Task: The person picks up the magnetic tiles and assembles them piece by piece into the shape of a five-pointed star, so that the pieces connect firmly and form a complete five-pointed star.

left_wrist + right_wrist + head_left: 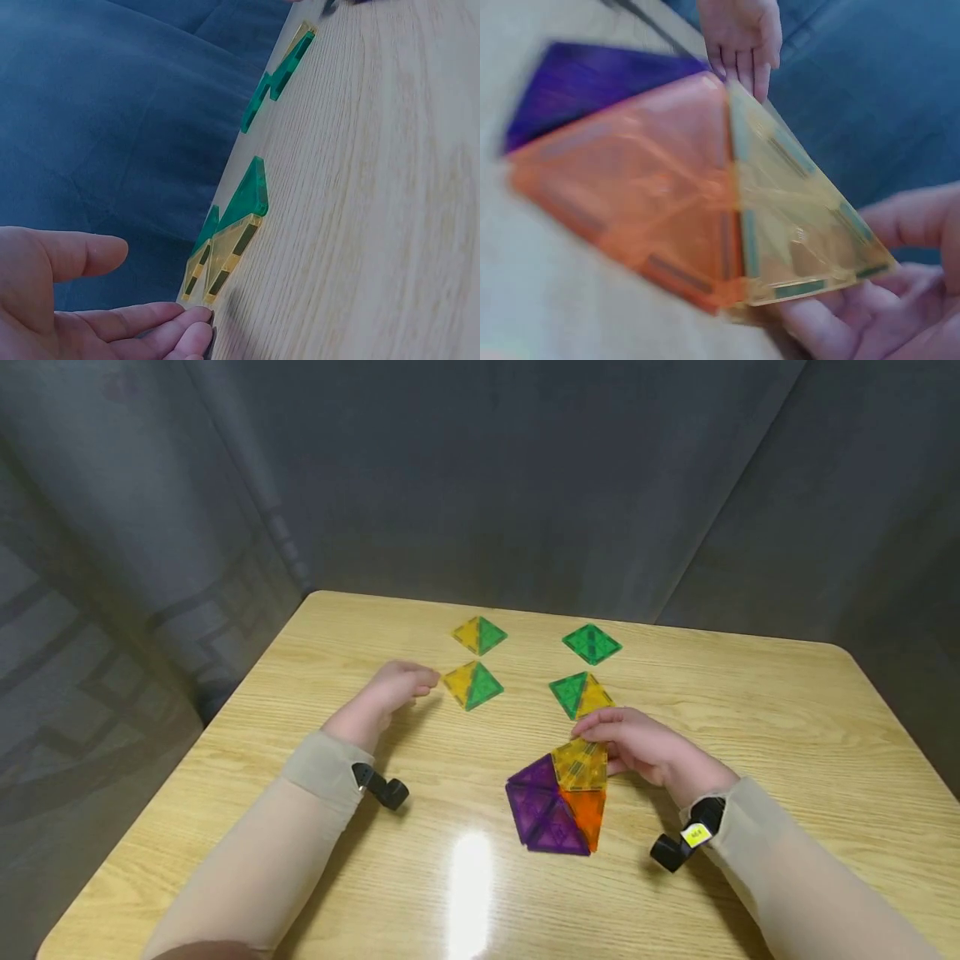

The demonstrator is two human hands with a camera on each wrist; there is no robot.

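My right hand (637, 739) pinches the yellow corner of a joined cluster of see-through magnetic tiles. The cluster is made of yellow tile (581, 768), orange tile (587, 814) and purple tiles (534, 810). In the right wrist view the thumb and fingers lie on either side of the yellow tile (795, 232), with the orange tile (652, 180) beside it, both raised off the wood. My left hand (393, 687) holds nothing; its fingertips are right at a flat yellow-and-green tile pair (474, 686), and its thumb stands apart from the fingers in the left wrist view.
Behind lie another yellow-and-green pair (480, 635) and a green pair (592, 644). A green-and-yellow pair (573, 694) lies just beyond my right hand. The wooden table (300, 893) ends at a dark curtain (480, 485).
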